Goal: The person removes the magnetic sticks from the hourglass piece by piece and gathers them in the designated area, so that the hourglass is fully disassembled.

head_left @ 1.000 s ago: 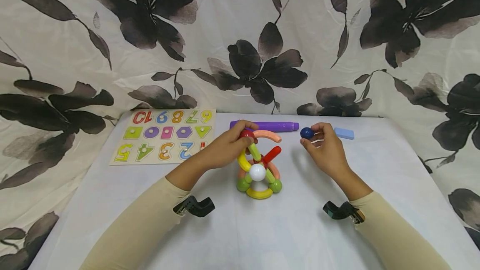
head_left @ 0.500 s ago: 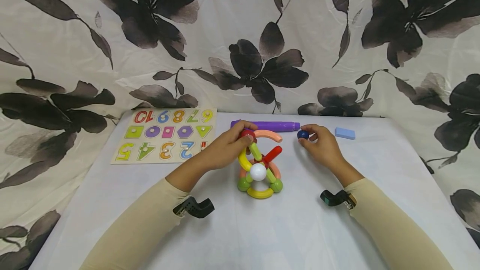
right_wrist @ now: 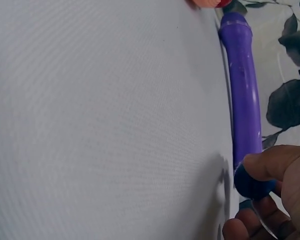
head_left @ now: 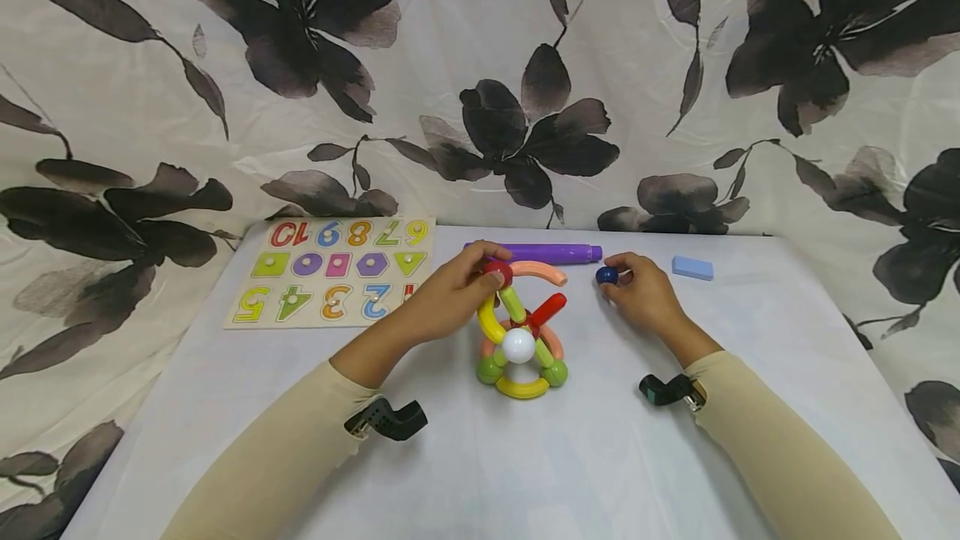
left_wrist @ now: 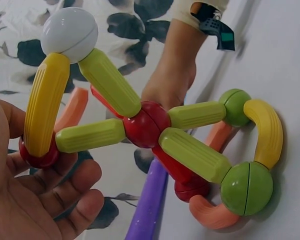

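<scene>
A toy structure of ridged rods and balls [head_left: 517,346] stands mid-table, with green balls and a curved yellow rod at its base. My left hand [head_left: 453,294] pinches the red ball [head_left: 498,273] at its upper left corner; in the left wrist view the thumb side lies behind the curved yellow rod [left_wrist: 46,105]. A white ball [left_wrist: 70,34] and a central red ball [left_wrist: 147,124] join the green rods. To the right of the structure, my right hand [head_left: 643,294] pinches a dark blue ball [head_left: 607,275] between thumb and fingers, apart from the structure.
Behind the structure lies a purple tube [head_left: 555,253]. A light blue block [head_left: 692,267] sits to the right, past the right hand. At the back left is a number-and-shape puzzle board [head_left: 300,282]. A flowered cloth [head_left: 540,148] hangs behind the table.
The right hand has moved a little left with the blue ball, away from the light blue block and nearer the structure. The left hand keeps its hold on the red ball.
</scene>
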The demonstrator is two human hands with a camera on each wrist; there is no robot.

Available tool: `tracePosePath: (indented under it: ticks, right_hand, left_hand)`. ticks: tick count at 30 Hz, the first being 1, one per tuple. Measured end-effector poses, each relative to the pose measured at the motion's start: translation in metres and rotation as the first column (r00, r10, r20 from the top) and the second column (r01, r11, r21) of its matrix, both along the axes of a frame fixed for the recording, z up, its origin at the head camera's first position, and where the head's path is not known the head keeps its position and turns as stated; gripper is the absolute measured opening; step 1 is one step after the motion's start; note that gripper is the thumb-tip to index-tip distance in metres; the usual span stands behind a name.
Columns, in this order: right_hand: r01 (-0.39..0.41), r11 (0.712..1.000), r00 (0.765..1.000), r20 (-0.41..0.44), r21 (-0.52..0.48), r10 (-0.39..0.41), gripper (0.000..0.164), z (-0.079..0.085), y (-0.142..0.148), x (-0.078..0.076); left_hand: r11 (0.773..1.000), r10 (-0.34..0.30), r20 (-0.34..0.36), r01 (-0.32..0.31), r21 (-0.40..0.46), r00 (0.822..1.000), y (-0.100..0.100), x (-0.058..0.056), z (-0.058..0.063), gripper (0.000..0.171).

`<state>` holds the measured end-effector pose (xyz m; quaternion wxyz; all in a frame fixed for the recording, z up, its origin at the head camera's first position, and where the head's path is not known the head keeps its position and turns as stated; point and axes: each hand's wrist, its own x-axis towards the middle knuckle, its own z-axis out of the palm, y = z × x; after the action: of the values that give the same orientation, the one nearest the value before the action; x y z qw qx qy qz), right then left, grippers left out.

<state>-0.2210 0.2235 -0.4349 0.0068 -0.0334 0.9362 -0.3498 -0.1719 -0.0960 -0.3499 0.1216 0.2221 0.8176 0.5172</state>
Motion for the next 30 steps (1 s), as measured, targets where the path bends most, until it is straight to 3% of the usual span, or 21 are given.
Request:
tracePosePath:
  ticks: [10, 18, 21, 24, 30]
  right_hand:
    - [-0.003, 0.999, 1.000, 0.020, 0.033, 0.003, 0.046, -0.003, 0.001, 0.000]
    - [0.010, 1.000, 0.996, -0.089, 0.028, -0.008, 0.052, 0.004, -0.005, 0.008]
    - [0.008, 1.000, 0.988, -0.152, -0.011, -0.010, 0.050, 0.012, -0.013, 0.017]
    - [-0.036, 0.993, 0.980, -0.199, -0.112, 0.014, 0.047, 0.021, -0.023, 0.031]
    - [-0.178, 0.947, 0.962, -0.248, -0.267, 0.111, 0.046, 0.033, -0.044, 0.064]
  left_hand:
    - [1.000, 0.010, -0.001, -0.010, -0.003, 1.000, -0.002, 0.000, -0.002, 0.035]
    - [1.000, 0.001, -0.011, -0.001, 0.016, 1.000, -0.005, 0.001, -0.003, 0.038]
    - [1.000, -0.004, -0.013, 0.004, 0.026, 1.000, -0.006, 0.001, -0.004, 0.038]
    - [1.000, -0.006, -0.020, 0.006, 0.026, 1.000, -0.007, 0.001, -0.004, 0.039]
    - [1.000, -0.003, -0.041, 0.003, 0.000, 0.999, -0.011, 0.002, -0.005, 0.040]
